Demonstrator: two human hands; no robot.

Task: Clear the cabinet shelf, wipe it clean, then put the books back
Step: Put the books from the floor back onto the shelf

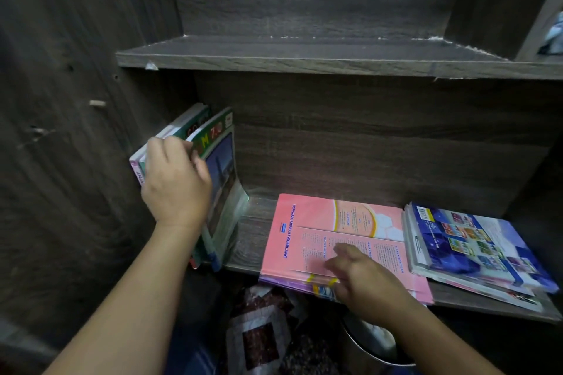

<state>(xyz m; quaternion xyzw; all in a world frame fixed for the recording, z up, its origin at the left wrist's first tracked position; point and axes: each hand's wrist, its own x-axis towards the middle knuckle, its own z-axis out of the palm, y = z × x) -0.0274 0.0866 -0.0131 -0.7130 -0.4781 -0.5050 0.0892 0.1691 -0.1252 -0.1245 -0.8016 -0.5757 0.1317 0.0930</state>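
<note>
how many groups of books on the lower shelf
3: upright green-covered bunch at left, gripped by the left hand; flat pink-covered stack in the middle under the right hand; flat blue-covered stack at right.

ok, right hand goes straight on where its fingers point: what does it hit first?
It rests on the flat pink book; sliding on, the right hand would likely meet the foot of the leaning green-bordered book, though depth is unclear.

Matt grey wood-grain shelf (249,231) (chipped edges); glossy paper pink book (307,222).
</note>
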